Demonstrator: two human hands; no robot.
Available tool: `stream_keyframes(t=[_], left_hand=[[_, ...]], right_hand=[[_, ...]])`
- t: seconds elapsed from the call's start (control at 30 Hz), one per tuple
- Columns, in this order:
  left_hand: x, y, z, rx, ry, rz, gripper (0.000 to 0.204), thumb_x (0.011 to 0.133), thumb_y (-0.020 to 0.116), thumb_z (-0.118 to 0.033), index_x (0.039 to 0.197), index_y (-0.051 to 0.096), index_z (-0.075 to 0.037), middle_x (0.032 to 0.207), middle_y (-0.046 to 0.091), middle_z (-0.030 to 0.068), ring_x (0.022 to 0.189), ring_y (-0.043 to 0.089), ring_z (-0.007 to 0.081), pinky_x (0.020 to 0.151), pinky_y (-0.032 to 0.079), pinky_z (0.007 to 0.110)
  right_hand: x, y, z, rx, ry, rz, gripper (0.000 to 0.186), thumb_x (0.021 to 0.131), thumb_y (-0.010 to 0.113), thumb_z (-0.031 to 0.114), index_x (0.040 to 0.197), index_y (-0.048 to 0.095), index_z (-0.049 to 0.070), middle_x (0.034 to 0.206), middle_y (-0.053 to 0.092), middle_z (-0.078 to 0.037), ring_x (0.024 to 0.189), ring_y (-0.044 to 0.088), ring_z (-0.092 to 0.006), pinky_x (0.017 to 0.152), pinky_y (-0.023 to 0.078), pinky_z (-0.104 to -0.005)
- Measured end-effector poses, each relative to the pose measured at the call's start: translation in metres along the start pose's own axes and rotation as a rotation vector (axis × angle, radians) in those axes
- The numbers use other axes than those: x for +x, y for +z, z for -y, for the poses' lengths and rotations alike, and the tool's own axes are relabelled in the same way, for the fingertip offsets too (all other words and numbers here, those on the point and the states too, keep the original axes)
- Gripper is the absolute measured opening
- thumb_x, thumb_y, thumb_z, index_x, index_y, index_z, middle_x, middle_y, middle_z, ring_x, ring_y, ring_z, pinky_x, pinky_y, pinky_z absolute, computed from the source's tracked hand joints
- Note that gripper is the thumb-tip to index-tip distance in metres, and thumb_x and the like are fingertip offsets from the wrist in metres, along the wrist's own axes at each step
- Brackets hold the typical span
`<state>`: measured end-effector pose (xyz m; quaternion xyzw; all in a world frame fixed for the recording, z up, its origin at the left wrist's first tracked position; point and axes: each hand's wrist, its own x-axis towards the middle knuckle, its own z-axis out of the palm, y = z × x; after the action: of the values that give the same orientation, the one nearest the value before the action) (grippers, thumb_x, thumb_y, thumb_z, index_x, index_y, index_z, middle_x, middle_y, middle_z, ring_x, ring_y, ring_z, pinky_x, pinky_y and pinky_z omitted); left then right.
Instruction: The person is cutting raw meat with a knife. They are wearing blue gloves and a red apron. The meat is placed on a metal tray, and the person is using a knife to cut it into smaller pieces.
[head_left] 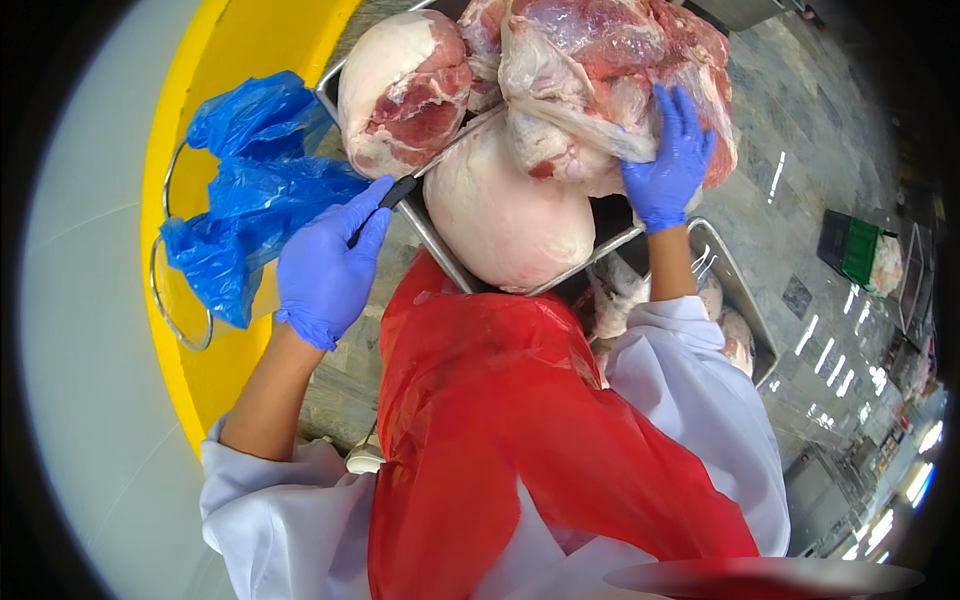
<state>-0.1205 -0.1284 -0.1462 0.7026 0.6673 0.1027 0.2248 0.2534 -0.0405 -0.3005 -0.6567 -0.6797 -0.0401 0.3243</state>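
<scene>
A knife with a black handle (386, 207) is gripped in my blue-gloved left hand (332, 258). Its thin blade points up and right, between a skin-covered joint of meat (408, 95) and a large pale, rounded one (508, 205). My right hand (671, 158), also gloved, lies with fingers spread on a big cut of raw red meat (630, 50). A whitish strip of fat or membrane (585, 125) runs across that cut to my right palm. All these pieces sit in a metal tray (440, 247) in front of my red apron.
Blue plastic bags (265, 175) hang from metal rings (160, 290) at a yellow wall base (230, 50) on the left. Below the tray, to the right, a second metal tray (735, 275) holds more pale pieces. A green crate (860, 250) stands on the grey tiled floor (790, 130).
</scene>
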Motion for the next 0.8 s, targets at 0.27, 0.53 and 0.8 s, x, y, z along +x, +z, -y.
stream_keyframes(t=[0.27,0.53,0.8], left_hand=[[0.057,-0.003,0.086,-0.003,0.294,-0.008,0.030,0.095,0.071,-0.022,0.125,0.074,-0.015,0.089,0.071,0.0121,0.073,0.069,0.0298,0.064,0.054,0.039],[0.125,0.006,0.149,-0.148,0.398,0.215,0.036,0.096,0.072,-0.023,0.130,0.070,-0.014,0.086,0.068,0.0123,0.072,0.066,0.0296,0.065,0.052,0.041],[0.035,0.109,0.107,-0.616,-0.128,0.162,0.045,0.103,0.063,-0.027,0.145,0.056,-0.011,0.120,0.072,0.0165,0.095,0.072,0.0266,0.081,0.056,0.037]], right_hand=[[0.043,-0.005,-0.052,-0.213,0.116,0.221,0.116,0.065,0.087,0.054,0.163,0.030,0.029,0.168,0.029,-0.017,0.153,0.026,-0.0451,0.119,0.022,-0.0685],[0.080,-0.003,-0.083,0.123,-0.027,0.287,0.111,0.063,0.092,0.025,0.159,0.037,0.015,0.162,0.038,-0.019,0.154,0.028,-0.0355,0.125,0.029,-0.0438],[0.065,-0.006,-0.091,0.004,-0.041,0.279,0.103,0.075,0.084,0.028,0.161,0.031,0.009,0.166,0.030,-0.014,0.155,0.024,-0.0318,0.127,0.020,-0.0432]])
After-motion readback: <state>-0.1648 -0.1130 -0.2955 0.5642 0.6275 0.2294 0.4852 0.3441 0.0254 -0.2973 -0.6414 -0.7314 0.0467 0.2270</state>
